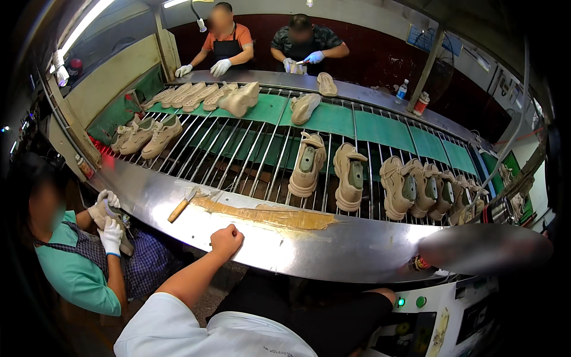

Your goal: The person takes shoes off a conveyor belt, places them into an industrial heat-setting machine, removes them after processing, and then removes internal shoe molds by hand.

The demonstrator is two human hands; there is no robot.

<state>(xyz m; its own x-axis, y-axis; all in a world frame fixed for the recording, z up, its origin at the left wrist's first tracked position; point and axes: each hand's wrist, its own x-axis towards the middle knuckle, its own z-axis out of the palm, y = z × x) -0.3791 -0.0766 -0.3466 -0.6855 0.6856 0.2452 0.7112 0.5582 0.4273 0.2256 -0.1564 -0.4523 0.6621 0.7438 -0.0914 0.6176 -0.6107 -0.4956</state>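
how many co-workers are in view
3: a person in orange and a person in camouflage at the far side, and a person in green at the left. Others may be hidden.

pale blue-white shirt (250, 334) | short, loose left sleeve (159, 324) | small dark print (281, 351) | black bottoms (315, 309) | left hand (227, 240) bare

Near metal bench (369, 253) bears one wooden-handled tool (178, 210), left of the left hand's (227, 240) curled fingers, and a yellowed tape strip (267, 216) just beyond them. The rod conveyor (238, 160) carries beige shoes (394, 190) ahead-left and ahead-right of the fingers; soles (202, 97) lie on green sheeting (380, 131) farther ahead-left.
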